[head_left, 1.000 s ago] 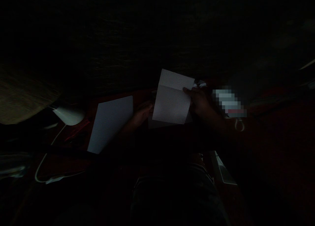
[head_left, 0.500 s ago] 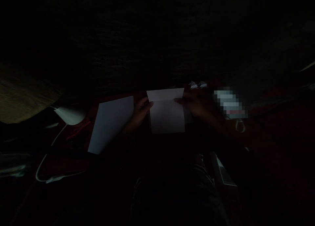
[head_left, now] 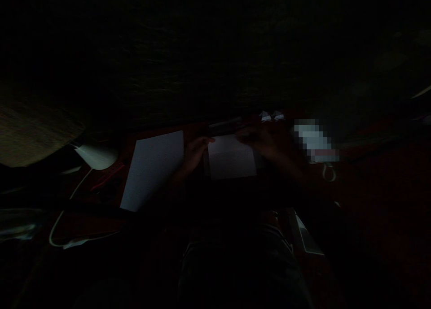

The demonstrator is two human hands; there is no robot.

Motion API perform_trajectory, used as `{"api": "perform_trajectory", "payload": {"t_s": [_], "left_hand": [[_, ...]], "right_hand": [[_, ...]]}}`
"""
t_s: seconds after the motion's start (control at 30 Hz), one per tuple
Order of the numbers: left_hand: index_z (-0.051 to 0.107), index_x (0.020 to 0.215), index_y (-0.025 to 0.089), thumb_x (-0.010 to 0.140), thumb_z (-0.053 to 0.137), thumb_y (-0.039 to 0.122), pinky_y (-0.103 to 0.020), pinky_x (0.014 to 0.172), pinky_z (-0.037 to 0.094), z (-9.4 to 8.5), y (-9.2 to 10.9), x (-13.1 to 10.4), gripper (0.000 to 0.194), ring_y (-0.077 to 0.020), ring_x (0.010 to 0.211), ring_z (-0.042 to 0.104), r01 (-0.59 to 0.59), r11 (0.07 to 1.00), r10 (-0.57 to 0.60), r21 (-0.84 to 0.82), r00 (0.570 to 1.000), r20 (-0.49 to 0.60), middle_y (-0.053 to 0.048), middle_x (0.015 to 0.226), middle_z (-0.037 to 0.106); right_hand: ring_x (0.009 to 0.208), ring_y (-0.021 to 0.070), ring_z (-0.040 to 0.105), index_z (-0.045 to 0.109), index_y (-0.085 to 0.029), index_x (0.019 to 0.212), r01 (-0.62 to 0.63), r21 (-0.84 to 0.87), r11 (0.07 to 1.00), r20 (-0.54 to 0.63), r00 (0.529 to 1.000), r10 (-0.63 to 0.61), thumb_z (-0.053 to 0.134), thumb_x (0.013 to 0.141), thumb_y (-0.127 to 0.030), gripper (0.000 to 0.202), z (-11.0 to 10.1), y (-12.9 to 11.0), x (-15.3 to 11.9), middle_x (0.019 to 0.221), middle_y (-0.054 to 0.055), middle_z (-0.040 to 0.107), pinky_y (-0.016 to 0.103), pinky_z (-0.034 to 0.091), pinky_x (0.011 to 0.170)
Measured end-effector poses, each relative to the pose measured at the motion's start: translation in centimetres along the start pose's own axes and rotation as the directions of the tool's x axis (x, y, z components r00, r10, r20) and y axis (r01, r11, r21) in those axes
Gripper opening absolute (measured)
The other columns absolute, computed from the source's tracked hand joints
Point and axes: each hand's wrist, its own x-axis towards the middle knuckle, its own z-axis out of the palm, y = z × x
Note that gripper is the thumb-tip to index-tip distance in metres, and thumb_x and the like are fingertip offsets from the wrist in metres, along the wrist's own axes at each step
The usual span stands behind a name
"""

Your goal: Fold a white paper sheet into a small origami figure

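Note:
In very dim light, a white sheet of paper (head_left: 232,158) lies in the middle, shorter than wide, with a faint crease across it. My left hand (head_left: 197,152) holds its upper left corner between thumb and fingers. At the upper right corner, my right hand (head_left: 257,141) has its fingers closed on the paper's edge. Left of my left hand lies a larger stack or sheet of white paper (head_left: 153,167). Behind the held sheet is a dark flat object with a grey edge (head_left: 225,125), too dim to name.
Two small folded paper pieces (head_left: 272,116) sit at the back. To the right is a blurred-out pale object (head_left: 314,141) with a loop below. On the left are a white lamp-like cone (head_left: 96,156), a pale cable (head_left: 70,194) and a red item (head_left: 107,176).
The top part of the held sheet, which stood up toward the back, has come down, so the sheet looks shorter. Both hands have shifted slightly, and the dark object behind now shows.

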Motion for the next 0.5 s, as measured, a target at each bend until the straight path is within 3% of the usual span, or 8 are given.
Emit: {"api": "perform_trajectory", "payload": {"t_s": [0.1, 0.2, 0.3, 0.5], "left_hand": [[0.078, 0.12, 0.023, 0.086, 0.076, 0.036, -0.047, 0.122, 0.042, 0.3, 0.4, -0.6, 0.036, -0.0335, 0.136, 0.059, -0.228, 0.929, 0.238, 0.29, 0.971, -0.001, -0.012, 0.133, 0.071], [0.062, 0.15, 0.02, 0.091, 0.074, 0.034, -0.05, 0.133, 0.029, 0.9, 0.5, -1.2, 0.062, -0.0359, 0.156, 0.044, -0.384, 0.828, 0.345, 0.408, 0.923, 0.169, -0.017, 0.163, 0.052], [0.044, 0.165, 0.018, 0.1, 0.067, 0.044, -0.054, 0.136, 0.023, 1.9, -0.2, -1.8, 0.074, -0.0389, 0.166, 0.032, -0.452, 0.746, 0.3, 0.49, 0.884, 0.359, -0.021, 0.175, 0.038], [0.02, 0.173, 0.014, 0.109, 0.048, 0.055, -0.056, 0.136, 0.026, 2.7, -1.8, -2.4, 0.081, -0.0365, 0.171, 0.018, -0.484, 0.491, 0.135, 0.724, 0.863, 0.486, -0.023, 0.182, 0.022]], "right_hand": [[0.111, 0.0314, 0.075, 0.083, -0.028, 0.085, 0.133, -0.187, 0.973, 0.007, 0.991, -0.134, 0.081, 0.072, -0.017, 0.017, 0.5, 0.4, 0.0, 0.107, 0.005, 0.083, 0.051, 0.055, 0.111], [0.117, 0.0316, 0.075, 0.084, -0.029, 0.099, 0.23, -0.318, 0.92, 0.083, 0.973, -0.215, 0.077, 0.081, -0.016, 0.023, 1.1, 1.1, 0.0, 0.119, 0.006, 0.082, 0.052, 0.055, 0.113], [0.127, 0.0337, 0.072, 0.084, -0.027, 0.112, 0.313, -0.418, 0.853, 0.179, 0.949, -0.26, 0.074, 0.084, -0.015, 0.032, 1.5, 1.7, 0.0, 0.13, 0.009, 0.08, 0.055, 0.053, 0.117], [0.147, 0.0397, 0.056, 0.08, -0.014, 0.128, 0.419, -0.695, 0.585, 0.309, 0.908, -0.283, 0.066, 0.095, -0.016, 0.036, 1.2, 1.6, -0.3, 0.148, 0.018, 0.07, 0.059, 0.042, 0.126]]}}
